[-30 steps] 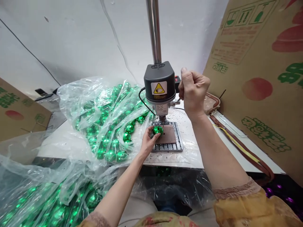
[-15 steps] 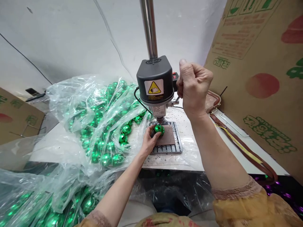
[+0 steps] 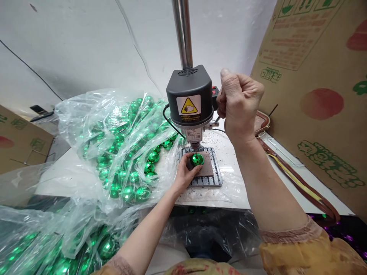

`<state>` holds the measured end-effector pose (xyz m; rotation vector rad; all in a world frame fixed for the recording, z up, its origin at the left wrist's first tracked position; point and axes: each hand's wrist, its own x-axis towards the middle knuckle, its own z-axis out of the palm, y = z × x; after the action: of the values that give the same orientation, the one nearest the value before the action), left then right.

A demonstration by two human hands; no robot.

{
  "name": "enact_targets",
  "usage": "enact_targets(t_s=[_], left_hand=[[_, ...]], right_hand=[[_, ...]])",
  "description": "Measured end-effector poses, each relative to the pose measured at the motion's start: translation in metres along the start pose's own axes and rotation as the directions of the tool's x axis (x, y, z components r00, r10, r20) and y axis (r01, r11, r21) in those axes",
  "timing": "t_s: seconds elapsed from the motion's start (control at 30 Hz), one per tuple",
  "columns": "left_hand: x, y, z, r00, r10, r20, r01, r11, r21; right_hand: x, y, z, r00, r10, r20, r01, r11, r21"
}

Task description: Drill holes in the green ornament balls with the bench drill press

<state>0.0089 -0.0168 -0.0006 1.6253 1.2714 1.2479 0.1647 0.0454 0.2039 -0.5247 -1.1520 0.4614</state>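
A shiny green faceted ball (image 3: 197, 159) rests over the brown board (image 3: 208, 168) on the slotted metal base (image 3: 217, 180) of a small bench drill press (image 3: 189, 95). Thumb and fingers of my left hand (image 3: 185, 170) pinch this ball from its left side, just below the drill chuck (image 3: 195, 145). My right hand (image 3: 240, 103) is raised beside the machine's black head, closed in a fist around the feed lever (image 3: 217, 121); most of the lever is hidden by the fingers.
Clear plastic bags (image 3: 77, 114) of green balls (image 3: 128, 193) lie to the left, with more at lower left. Dark shavings dot the white tabletop (image 3: 229, 162). A brown strap (image 3: 301, 183) lies to the right by a tall cardboard box (image 3: 318, 114); a phone (image 3: 38, 110) sits far left.
My left hand and the ball have shifted slightly right, and the ball's top now sits turned under the chuck. My right hand stays closed on the lever. The view has moved a little.
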Motion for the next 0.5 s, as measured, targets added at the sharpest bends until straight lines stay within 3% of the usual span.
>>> enact_targets(t_s=[0.23,0.5], left_hand=[[0.0,-0.003,-0.004,0.999,0.018,0.036,-0.018,1.0,-0.005],[-0.001,0.004,0.0,0.999,0.045,-0.005,-0.045,0.999,0.015]], right_hand=[[-0.013,-0.007,-0.002,0.993,-0.109,0.035,0.111,0.991,-0.07],[-0.039,-0.014,-0.007,0.987,-0.153,-0.038,0.149,0.984,-0.099]])
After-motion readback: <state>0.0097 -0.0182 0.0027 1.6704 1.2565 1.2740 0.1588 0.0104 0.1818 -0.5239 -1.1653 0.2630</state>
